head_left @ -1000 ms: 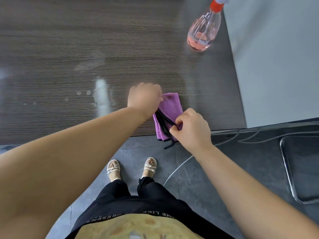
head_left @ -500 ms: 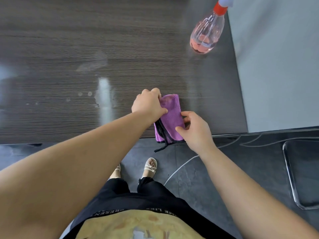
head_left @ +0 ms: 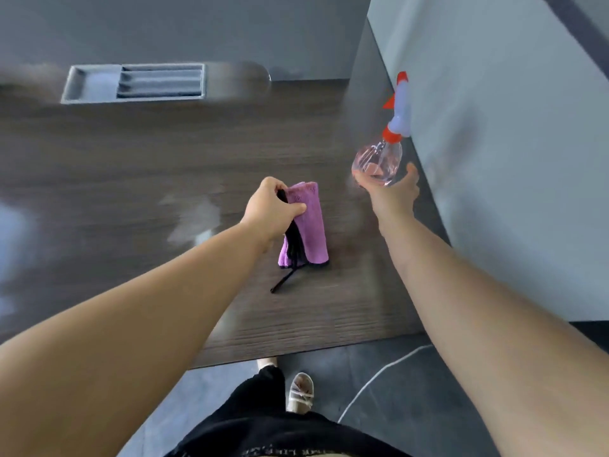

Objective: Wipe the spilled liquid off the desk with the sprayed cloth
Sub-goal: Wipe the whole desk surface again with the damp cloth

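Observation:
A folded purple cloth (head_left: 311, 222) with black trim and a loose black strap lies on the dark wood desk (head_left: 131, 179). My left hand (head_left: 272, 209) grips its far left edge. My right hand (head_left: 393, 192) is spread open at the base of a clear spray bottle (head_left: 379, 163) holding pink liquid, with an orange and white trigger head; fingers sit on either side of the bottle but are not closed on it. Pale smears of spilled liquid (head_left: 191, 219) shine on the desk left of the cloth.
A grey recessed tray (head_left: 135, 82) is set in the desk's far side. A grey partition wall (head_left: 510, 159) borders the desk on the right, just behind the bottle. Below the near edge are the dark floor, a white cable (head_left: 379, 377) and my feet.
My right hand left the cloth and reached out to the spray bottle. The left hand kept its hold on the cloth. The view tilted up, showing more of the far desk.

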`<state>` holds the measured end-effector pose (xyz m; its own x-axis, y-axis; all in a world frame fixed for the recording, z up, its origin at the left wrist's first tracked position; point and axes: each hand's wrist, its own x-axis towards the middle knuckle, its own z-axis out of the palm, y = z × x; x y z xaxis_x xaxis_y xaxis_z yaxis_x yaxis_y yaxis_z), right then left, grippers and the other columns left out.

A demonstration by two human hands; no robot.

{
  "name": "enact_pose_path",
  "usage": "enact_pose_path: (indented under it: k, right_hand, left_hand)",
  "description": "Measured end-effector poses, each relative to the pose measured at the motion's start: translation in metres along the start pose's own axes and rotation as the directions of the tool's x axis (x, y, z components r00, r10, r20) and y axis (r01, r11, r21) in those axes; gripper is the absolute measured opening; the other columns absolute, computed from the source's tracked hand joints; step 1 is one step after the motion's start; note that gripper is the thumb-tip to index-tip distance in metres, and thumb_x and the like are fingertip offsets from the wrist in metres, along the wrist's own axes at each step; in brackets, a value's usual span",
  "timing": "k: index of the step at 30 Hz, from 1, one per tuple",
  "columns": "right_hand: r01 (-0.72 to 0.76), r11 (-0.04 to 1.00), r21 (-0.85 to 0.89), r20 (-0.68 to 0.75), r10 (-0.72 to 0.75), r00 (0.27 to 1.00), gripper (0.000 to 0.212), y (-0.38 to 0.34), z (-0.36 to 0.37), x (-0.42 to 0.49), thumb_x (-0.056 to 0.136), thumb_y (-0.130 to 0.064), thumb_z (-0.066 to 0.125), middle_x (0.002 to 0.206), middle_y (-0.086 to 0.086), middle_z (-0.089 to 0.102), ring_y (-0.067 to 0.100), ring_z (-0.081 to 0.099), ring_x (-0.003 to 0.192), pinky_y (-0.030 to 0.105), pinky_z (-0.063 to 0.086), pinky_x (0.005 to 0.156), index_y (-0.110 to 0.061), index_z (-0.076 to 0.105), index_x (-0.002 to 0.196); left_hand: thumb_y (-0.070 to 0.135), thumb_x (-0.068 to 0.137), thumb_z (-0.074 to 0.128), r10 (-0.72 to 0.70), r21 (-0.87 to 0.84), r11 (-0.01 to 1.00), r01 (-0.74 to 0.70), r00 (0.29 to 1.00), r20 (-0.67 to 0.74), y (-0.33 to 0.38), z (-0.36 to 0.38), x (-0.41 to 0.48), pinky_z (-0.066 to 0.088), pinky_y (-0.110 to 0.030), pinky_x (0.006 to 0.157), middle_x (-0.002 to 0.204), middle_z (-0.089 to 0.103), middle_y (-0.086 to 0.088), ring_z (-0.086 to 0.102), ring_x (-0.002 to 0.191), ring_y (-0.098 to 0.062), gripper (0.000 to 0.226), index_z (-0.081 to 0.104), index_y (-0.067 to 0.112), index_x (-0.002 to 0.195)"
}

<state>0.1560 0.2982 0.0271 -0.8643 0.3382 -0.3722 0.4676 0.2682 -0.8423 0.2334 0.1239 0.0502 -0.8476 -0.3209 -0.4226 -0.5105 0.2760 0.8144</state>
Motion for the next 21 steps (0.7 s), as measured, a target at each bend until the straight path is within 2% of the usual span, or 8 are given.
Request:
enact_pose_path:
  k: [5, 9, 12, 14, 16, 19, 21]
  right_hand:
    - [-0.029, 0.999, -0.038, -0.172, 0.022, 0.985, 0.109, -0.018, 0.034, 0.024, 0.061, -0.041, 0.085, 0.146, 0.008, 0.03, 0.033, 0.043, 0.128, 0.047, 0.044, 0.101, -0.023, 0.022, 0.148]
    - [0.011, 0.997, -0.077, -0.283, -0.033, 0.959, 0.104, -0.02, 0.045, 0.035, 0.061, -0.04, 0.086, 0.143, 0.009, 0.037, 0.03, 0.044, 0.127, 0.045, 0.041, 0.104, -0.019, 0.029, 0.145]
    - [0.025, 0.999, -0.043, -0.313, -0.038, 0.949, 0.09, -0.025, 0.048, 0.043, 0.062, -0.032, 0.084, 0.136, 0.008, 0.047, 0.028, 0.053, 0.119, 0.04, 0.046, 0.1, -0.017, 0.039, 0.139]
    - [0.073, 0.997, -0.014, -0.296, -0.074, 0.952, 0.079, -0.028, 0.048, 0.049, 0.056, -0.03, 0.081, 0.124, 0.006, 0.057, 0.025, 0.061, 0.105, 0.037, 0.05, 0.091, -0.017, 0.049, 0.127]
    - [0.115, 0.993, -0.004, -0.258, -0.112, 0.96, 0.07, -0.037, 0.053, 0.058, 0.059, -0.025, 0.08, 0.118, 0.002, 0.058, 0.019, 0.061, 0.098, 0.027, 0.046, 0.081, -0.018, 0.051, 0.123]
    - [0.177, 0.984, 0.032, -0.169, -0.169, 0.971, 0.052, -0.063, 0.067, 0.081, 0.066, -0.018, 0.079, 0.101, -0.01, 0.06, 0.003, 0.06, 0.086, 0.011, 0.04, 0.071, -0.023, 0.05, 0.11]
    - [0.21, 0.977, 0.027, -0.095, -0.206, 0.974, 0.048, -0.082, 0.077, 0.094, 0.069, -0.016, 0.079, 0.087, -0.019, 0.056, -0.009, 0.055, 0.073, 0.0, 0.035, 0.059, -0.028, 0.045, 0.101]
  left_hand:
    - [0.015, 0.081, 0.068, 0.013, -0.053, 0.999, -0.011, 0.999, 0.03, 0.022, -0.021, 0.044, 0.056, -0.043, 0.081, 0.106, 0.06, -0.003, 0.062, 0.097, -0.024, 0.04, 0.051, 0.015, 0.118]
    - [0.009, 0.084, 0.065, -0.032, -0.16, 0.986, 0.042, 0.997, 0.066, 0.03, -0.035, 0.076, 0.057, -0.035, 0.069, 0.098, 0.063, -0.003, 0.063, 0.086, -0.021, 0.036, 0.056, 0.014, 0.118]
    - [0.006, 0.085, 0.064, -0.087, -0.249, 0.963, 0.105, 0.993, 0.081, 0.036, -0.043, 0.095, 0.056, -0.033, 0.066, 0.1, 0.062, -0.004, 0.063, 0.085, -0.021, 0.033, 0.055, 0.018, 0.114]
    - [0.004, 0.085, 0.063, -0.132, -0.332, 0.932, 0.147, 0.989, 0.069, 0.04, -0.046, 0.107, 0.057, -0.035, 0.066, 0.106, 0.062, -0.007, 0.065, 0.089, -0.024, 0.034, 0.055, 0.018, 0.115]
    - [0.002, 0.085, 0.062, -0.187, -0.44, 0.88, 0.181, 0.982, 0.031, 0.049, -0.049, 0.124, 0.057, -0.037, 0.066, 0.106, 0.062, -0.008, 0.065, 0.09, -0.025, 0.034, 0.054, 0.018, 0.114]
    - [-0.001, 0.085, 0.06, -0.26, -0.642, 0.746, 0.176, 0.965, -0.037, 0.069, -0.052, 0.155, 0.057, -0.041, 0.07, 0.102, 0.061, -0.007, 0.064, 0.085, -0.023, 0.03, 0.053, 0.018, 0.107]
    - [-0.001, 0.087, 0.059, -0.287, -0.757, 0.635, 0.155, 0.957, -0.044, 0.083, -0.055, 0.176, 0.058, -0.041, 0.069, 0.102, 0.06, -0.007, 0.063, 0.086, -0.023, 0.029, 0.053, 0.017, 0.108]
